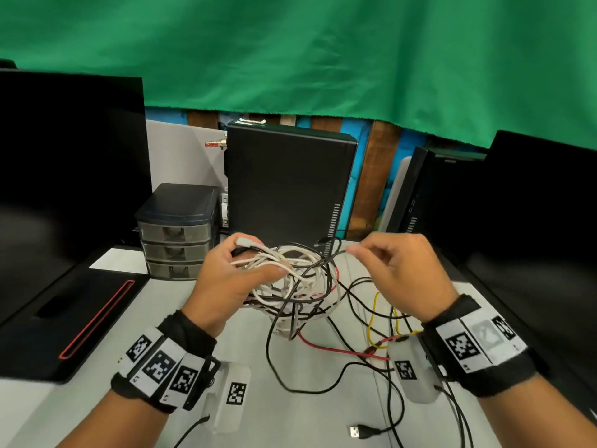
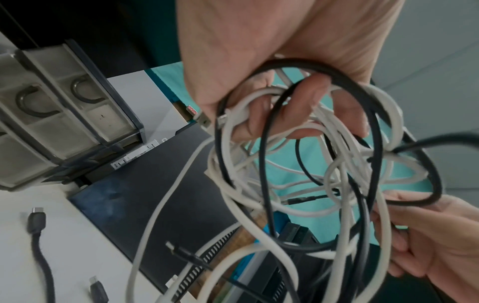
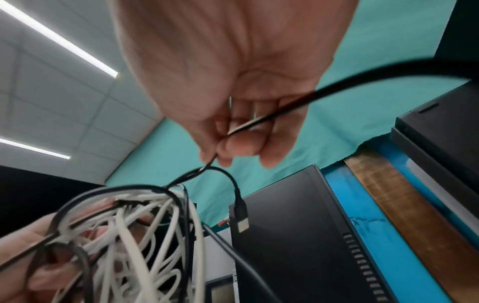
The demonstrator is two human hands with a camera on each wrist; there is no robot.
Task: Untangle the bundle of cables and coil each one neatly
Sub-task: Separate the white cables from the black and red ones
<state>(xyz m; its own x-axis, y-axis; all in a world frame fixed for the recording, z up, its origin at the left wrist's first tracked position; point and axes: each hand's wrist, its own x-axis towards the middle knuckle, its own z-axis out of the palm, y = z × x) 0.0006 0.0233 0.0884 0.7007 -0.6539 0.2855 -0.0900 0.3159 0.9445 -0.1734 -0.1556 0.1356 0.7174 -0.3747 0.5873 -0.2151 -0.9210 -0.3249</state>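
Green cloth (image 1: 323, 53) hangs behind a pale desk (image 1: 307, 421), which is flanked by dark monitors. At the back stand a black computer tower (image 1: 284, 185) and a small three-drawer organiser (image 1: 176, 231); a black pad with a red outline (image 1: 64, 321) lies at the left.

Both hands are raised above the desk. The left hand (image 1: 226, 279) grips the bundle of cables (image 1: 297, 279), fingers curled through several white and black loops; the left wrist view shows white strands wrapped over the fingers (image 2: 305, 106) and a white plug against the palm. The bundle hangs from that hand, and its lower strands trail onto the desk.

The right hand (image 1: 403, 270) pinches a thin black cable (image 3: 259, 121) between thumb and forefinger, just beside the bundle, the remaining fingers loosely curled. In the right wrist view this cable passes through the pinch, loops downward and ends in a USB plug (image 3: 241, 217) hanging free in front of the tower.

On the desk below lie a red wire (image 1: 332, 349), a yellow wire (image 1: 374, 315) and further black leads, one ending in a USB connector (image 1: 361, 432) near the front edge.
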